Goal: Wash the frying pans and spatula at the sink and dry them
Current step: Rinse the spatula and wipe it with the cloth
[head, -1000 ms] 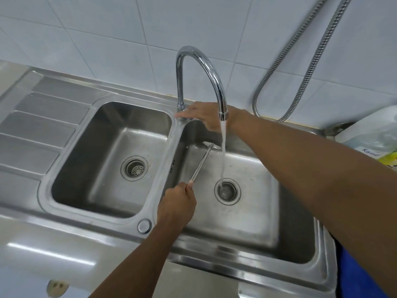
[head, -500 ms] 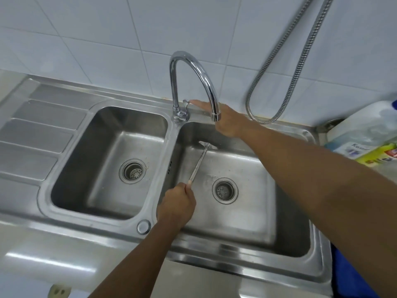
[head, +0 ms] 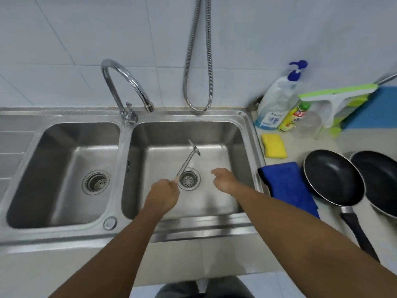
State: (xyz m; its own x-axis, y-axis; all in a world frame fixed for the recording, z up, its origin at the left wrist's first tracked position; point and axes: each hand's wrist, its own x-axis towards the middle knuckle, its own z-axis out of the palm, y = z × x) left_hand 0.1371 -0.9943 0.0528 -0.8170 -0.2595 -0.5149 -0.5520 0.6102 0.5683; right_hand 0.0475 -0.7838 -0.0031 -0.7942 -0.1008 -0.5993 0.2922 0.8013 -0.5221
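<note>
- Left hand (head: 163, 193): fist closed round the end of the spatula's handle, held over the right basin of the sink (head: 193, 230).
- Spatula (head: 189, 157): metal, tilted, running up and away from the left hand; the blade is the far end, toward the back wall of the basin. Cannot tell whether the blade touches the basin floor.
- Right hand (head: 224, 179): just right of the left hand and apart from it, over the same basin. Fingers loosely curled, pointing left, holding nothing.
- Drain (head: 188, 179): between the two hands, just past the left hand's knuckles.
- Left basin (head: 64, 168): to the left of the left hand, with its own drain.
- Tap (head: 126, 82): beyond the left hand, mounted behind the divider between the basins, with the spout arching toward the right basin.
- Hose (head: 198, 61): metal, hanging in a loop on the tiled wall beyond both hands.
- Blue cloth (head: 287, 186): right of the right hand, on the worktop (head: 300, 151) against the sink's right rim.
- Nearer frying pan (head: 333, 177): right of the cloth and touching its edge; black inside, open side up, handle pointing back toward the person.
- Second frying pan (head: 378, 179): farther right, just beside the first.
- Yellow sponge (head: 274, 146): beyond the cloth, by the sink rim.
- Pump bottle (head: 277, 100) and small yellow bottle (head: 293, 118): beyond the sponge, near the wall.
- Green-and-white squeegee (head: 339, 97): right of the bottles.
</note>
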